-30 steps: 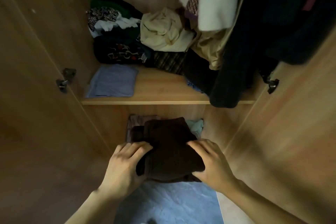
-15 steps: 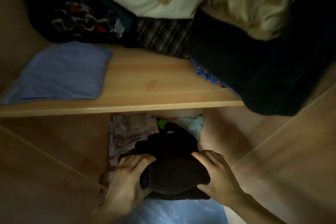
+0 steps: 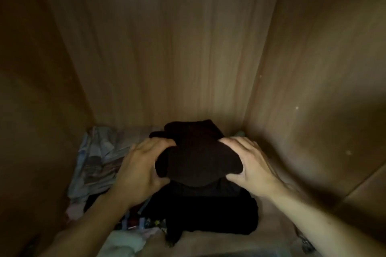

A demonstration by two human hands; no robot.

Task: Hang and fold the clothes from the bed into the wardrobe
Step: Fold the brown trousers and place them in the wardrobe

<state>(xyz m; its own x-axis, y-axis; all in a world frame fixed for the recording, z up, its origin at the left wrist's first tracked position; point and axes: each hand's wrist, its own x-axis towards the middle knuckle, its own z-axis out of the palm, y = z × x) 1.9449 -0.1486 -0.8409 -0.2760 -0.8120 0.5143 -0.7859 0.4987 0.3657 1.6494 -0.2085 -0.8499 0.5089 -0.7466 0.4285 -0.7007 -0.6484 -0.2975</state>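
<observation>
Left hand [image 3: 137, 171] and right hand [image 3: 250, 165] clasp the folded dark garment [image 3: 196, 158] from either side, over a dark stack [image 3: 208, 215] in the wardrobe [image 3: 167, 48]. Folding looks done; setting down and release remain. How much else awaits is out of view.

The single view comes from a camera worn on the person's head; it looks forward and down into a wooden wardrobe [image 3: 313, 89] compartment from very near its opening. The left hand [image 3: 142, 165] and the right hand [image 3: 252, 165] reach in from the bottom edge, with the dark garment [image 3: 198, 158] between them near the middle; the back wall [image 3: 158, 48] rises beyond the hands, one side wall [image 3: 31, 89] outside each.
</observation>
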